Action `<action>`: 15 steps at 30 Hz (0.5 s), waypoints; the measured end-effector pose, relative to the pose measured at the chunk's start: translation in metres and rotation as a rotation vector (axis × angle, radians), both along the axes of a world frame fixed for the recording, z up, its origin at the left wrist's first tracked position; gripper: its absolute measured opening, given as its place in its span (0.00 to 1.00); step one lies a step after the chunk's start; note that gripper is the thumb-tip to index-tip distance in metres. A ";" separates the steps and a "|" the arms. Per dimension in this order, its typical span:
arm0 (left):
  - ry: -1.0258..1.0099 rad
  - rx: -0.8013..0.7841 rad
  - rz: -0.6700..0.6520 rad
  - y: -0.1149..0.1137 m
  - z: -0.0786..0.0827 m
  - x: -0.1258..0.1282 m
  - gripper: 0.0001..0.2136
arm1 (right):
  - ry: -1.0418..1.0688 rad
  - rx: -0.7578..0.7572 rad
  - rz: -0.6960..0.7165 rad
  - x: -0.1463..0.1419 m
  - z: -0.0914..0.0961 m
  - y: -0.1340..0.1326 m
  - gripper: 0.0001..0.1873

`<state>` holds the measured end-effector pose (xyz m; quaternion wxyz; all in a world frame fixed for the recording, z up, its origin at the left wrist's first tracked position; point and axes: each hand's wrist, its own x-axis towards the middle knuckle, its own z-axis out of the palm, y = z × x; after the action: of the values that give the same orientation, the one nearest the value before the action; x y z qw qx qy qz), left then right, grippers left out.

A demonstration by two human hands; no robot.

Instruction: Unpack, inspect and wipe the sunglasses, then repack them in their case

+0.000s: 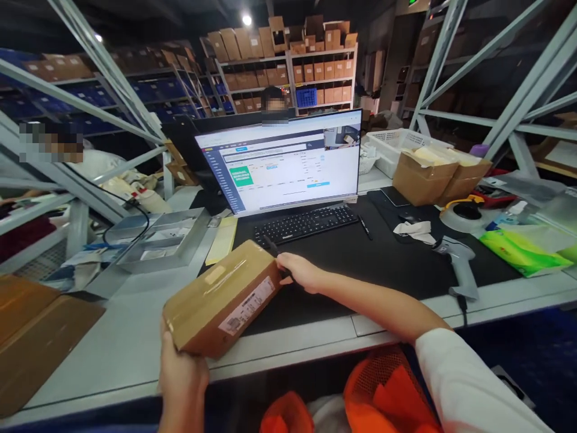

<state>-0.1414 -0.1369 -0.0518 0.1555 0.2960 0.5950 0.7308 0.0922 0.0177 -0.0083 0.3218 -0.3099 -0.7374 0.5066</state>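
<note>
A taped brown cardboard box (211, 304) is held tilted above the front of the desk. On its side facing me is a white printed label (247, 305). My left hand (184, 367) grips the lower left end of the box; part of its fingers are hidden behind the cardboard. At the opposite end, my right hand (301, 272) is closed around a slim black tool (270, 245), whose exact kind I cannot make out. Its fingers are right by the box's corner. Just beyond are a black keyboard (306, 224) and a lit monitor (279, 171).
A barcode scanner (458, 264), a green packet (525, 249) and a tape roll (466, 211) lie to the right. Open cartons (424, 177) stand behind them. On the left are a grey divided tray (180, 240) and another carton (40, 355). Other people are beyond the desk.
</note>
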 end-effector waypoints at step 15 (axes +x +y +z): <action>0.658 0.069 -0.088 0.113 0.011 0.032 0.24 | -0.400 0.154 -0.025 0.141 -0.015 -0.071 0.12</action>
<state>-0.1097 -0.0235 -0.0410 -0.0237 0.5469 0.5747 0.6083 0.2329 -0.0536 -0.0231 0.1979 -0.3880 -0.8193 0.3730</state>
